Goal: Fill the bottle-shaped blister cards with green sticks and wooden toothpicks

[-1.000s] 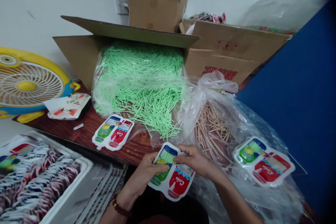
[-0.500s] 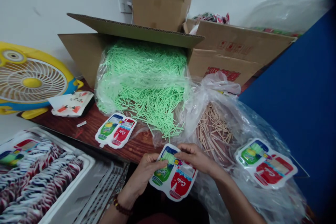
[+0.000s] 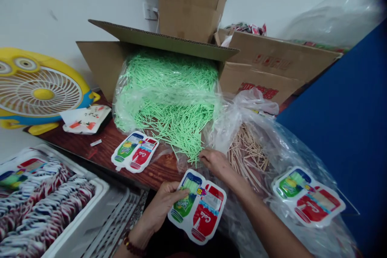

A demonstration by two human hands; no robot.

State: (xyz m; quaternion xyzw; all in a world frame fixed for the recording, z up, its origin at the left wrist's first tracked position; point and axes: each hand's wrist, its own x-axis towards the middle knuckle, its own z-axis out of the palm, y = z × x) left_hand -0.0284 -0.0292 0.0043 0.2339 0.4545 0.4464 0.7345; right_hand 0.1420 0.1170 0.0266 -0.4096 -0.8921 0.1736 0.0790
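My left hand (image 3: 165, 201) grips a printed plastic pack (image 3: 198, 209) by its left edge, thumb across the front. The pack is shaped like two bottles, a green Sprite one and a red Cola one, and pale green sticks show in the green half's window. My right hand (image 3: 214, 163) is off the pack, at the near right edge of a heap of thin green sticks (image 3: 181, 117). Its fingers are bent together there; what is between them is hidden. Just right of it, brown sticks (image 3: 246, 147) lie in a clear plastic bag (image 3: 290, 141).
Similar packs lie on the table (image 3: 132, 152) and on the bag (image 3: 308, 197). An open cardboard box (image 3: 96, 64) stands behind the green sticks. At left are a yellow fan (image 3: 45, 92), a tissue pack (image 3: 87, 119) and a white bin (image 3: 98, 193) filled with packs.
My right hand has let go of the pack and moved up to the green sticks. My left hand still holds the pack. The view has shifted slightly.
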